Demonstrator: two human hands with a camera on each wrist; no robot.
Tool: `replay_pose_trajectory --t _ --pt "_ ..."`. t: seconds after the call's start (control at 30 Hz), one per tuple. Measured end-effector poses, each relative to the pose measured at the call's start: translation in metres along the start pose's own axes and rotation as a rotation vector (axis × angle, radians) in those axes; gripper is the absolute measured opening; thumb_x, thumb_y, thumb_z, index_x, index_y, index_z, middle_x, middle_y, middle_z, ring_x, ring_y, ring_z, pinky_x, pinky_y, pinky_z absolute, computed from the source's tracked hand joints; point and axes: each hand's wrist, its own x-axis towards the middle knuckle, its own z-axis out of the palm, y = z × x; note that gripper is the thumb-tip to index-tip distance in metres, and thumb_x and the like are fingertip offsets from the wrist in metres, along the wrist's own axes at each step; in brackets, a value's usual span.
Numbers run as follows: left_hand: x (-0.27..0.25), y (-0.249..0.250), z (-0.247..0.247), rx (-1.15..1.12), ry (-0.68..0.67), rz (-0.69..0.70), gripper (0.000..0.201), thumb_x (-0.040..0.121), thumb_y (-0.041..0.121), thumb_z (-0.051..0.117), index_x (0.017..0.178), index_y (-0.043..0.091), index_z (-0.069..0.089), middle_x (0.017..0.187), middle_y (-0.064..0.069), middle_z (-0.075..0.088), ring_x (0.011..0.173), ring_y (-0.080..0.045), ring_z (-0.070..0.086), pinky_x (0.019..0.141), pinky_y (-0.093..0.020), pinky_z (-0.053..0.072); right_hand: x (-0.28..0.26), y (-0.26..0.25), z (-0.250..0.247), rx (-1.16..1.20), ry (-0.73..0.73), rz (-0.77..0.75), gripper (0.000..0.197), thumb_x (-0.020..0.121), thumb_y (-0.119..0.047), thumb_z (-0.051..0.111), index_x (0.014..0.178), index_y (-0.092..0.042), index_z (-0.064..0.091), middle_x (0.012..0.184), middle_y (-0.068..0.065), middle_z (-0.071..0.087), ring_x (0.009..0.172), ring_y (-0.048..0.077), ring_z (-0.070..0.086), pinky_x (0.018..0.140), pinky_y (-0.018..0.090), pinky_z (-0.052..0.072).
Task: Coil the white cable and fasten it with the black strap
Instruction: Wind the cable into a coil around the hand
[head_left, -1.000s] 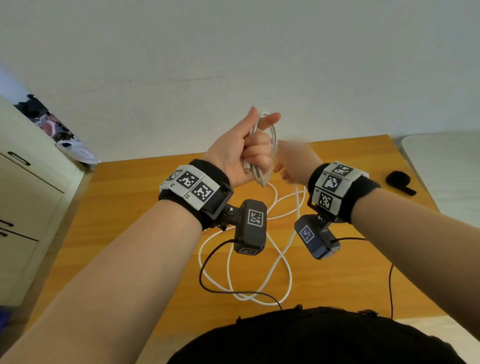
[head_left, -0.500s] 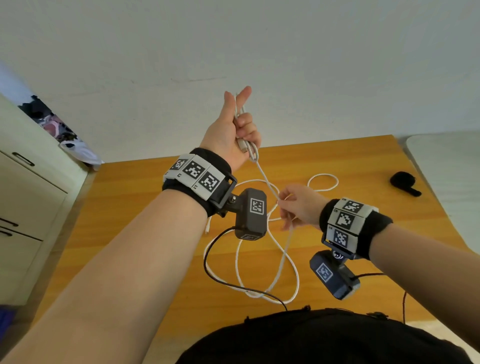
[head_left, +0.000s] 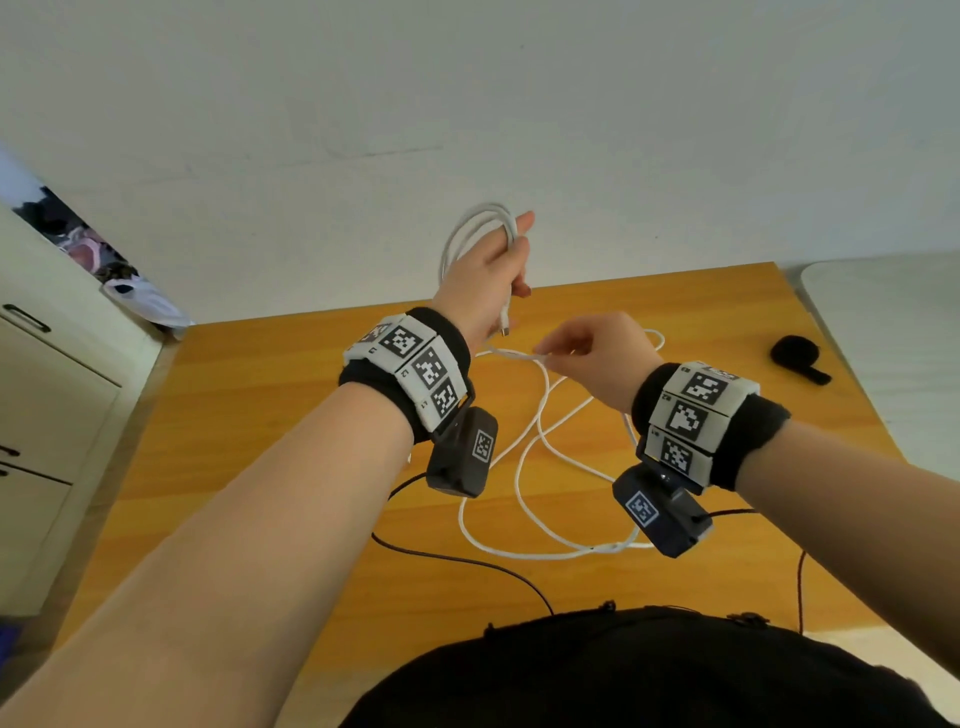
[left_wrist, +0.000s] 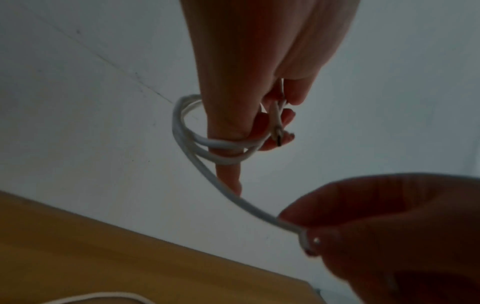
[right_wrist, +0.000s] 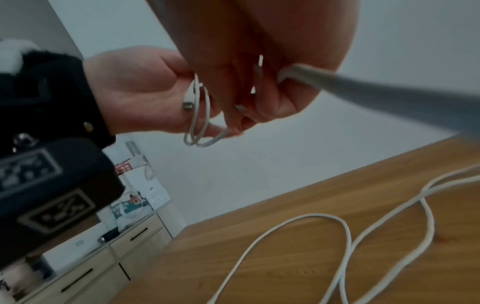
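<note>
My left hand (head_left: 493, 280) is raised above the far table edge and grips a small coil of the white cable (head_left: 470, 228), with the plug end (head_left: 505, 325) hanging below the palm. In the left wrist view the loops (left_wrist: 205, 148) wrap around my fingers. My right hand (head_left: 582, 348) pinches the cable a short way below and to the right of the left hand. The rest of the cable (head_left: 530, 467) lies in loose loops on the wooden table (head_left: 260, 415). The black strap (head_left: 797, 356) lies at the table's far right, apart from both hands.
A pale cabinet with drawers (head_left: 47, 415) stands to the left of the table. A white surface (head_left: 893, 322) adjoins the table on the right. Thin black wires (head_left: 467, 558) from the wrist cameras trail over the near table edge.
My left hand has turned and now carries more loops around its fingers. My right hand rose from the table level toward the left hand, bringing the cable with it.
</note>
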Motion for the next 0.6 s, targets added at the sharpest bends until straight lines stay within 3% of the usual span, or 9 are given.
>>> replay_pose_trajectory --t 0.07,0.17,0.3,0.43,0.53,0.6 --pt "-0.002 -0.003 0.001 0.132 -0.012 0.026 0.04 0.1 0.032 0.035 0.139 0.033 0.04 0.078 0.006 0.046 0.083 -0.006 0.059 0.073 -0.042 0.05 0.0 -0.002 -0.004 0.054 0.029 -0.009 0.01 0.081 -0.012 0.068 0.075 -0.021 0.067 0.076 -0.004 0.062 0.069 0.01 0.054 0.065 0.02 0.046" --pt "-0.002 -0.011 0.002 0.253 -0.046 0.057 0.042 0.1 0.031 0.033 0.142 0.03 0.037 0.085 0.005 0.051 0.087 -0.009 0.066 0.057 -0.034 0.047 0.001 -0.004 -0.009 0.161 0.041 0.009 0.019 0.076 -0.008 0.071 0.069 -0.021 0.059 0.076 0.001 0.065 0.069 0.014 0.059 0.069 0.027 0.052" --pt "-0.002 -0.019 0.004 0.362 -0.059 0.084 0.045 0.101 0.029 0.033 0.145 0.033 0.028 0.067 0.001 0.041 0.056 0.004 0.059 0.071 -0.037 0.057 0.002 -0.005 -0.012 0.318 -0.003 0.068 0.019 0.074 -0.005 0.074 0.073 -0.015 0.058 0.075 0.006 0.067 0.059 0.011 0.06 0.054 0.019 0.047" --pt "-0.006 -0.022 0.007 0.439 -0.116 0.029 0.048 0.1 0.035 0.033 0.146 0.038 0.021 0.07 0.0 0.049 0.065 -0.017 0.068 0.059 -0.032 0.059 0.002 -0.007 -0.015 0.445 -0.026 0.11 0.019 0.073 -0.002 0.074 0.076 -0.011 0.057 0.079 0.011 0.071 0.059 0.013 0.06 0.058 0.025 0.05" --pt "-0.007 -0.027 0.006 0.584 -0.134 0.034 0.048 0.1 0.039 0.03 0.146 0.04 0.018 0.077 -0.003 0.056 0.055 -0.015 0.066 0.057 -0.032 0.054 0.002 -0.009 -0.018 0.488 -0.07 0.132 0.021 0.073 -0.002 0.075 0.082 -0.011 0.058 0.079 0.009 0.07 0.061 0.015 0.06 0.063 0.027 0.052" --pt "-0.004 -0.031 0.003 0.632 -0.112 0.046 0.049 0.1 0.039 0.03 0.147 0.038 0.017 0.078 -0.005 0.057 0.052 -0.013 0.06 0.061 -0.034 0.054 0.002 -0.008 -0.02 0.421 -0.172 0.198 0.021 0.074 -0.006 0.075 0.088 -0.012 0.061 0.079 0.006 0.069 0.063 0.014 0.061 0.061 0.023 0.055"
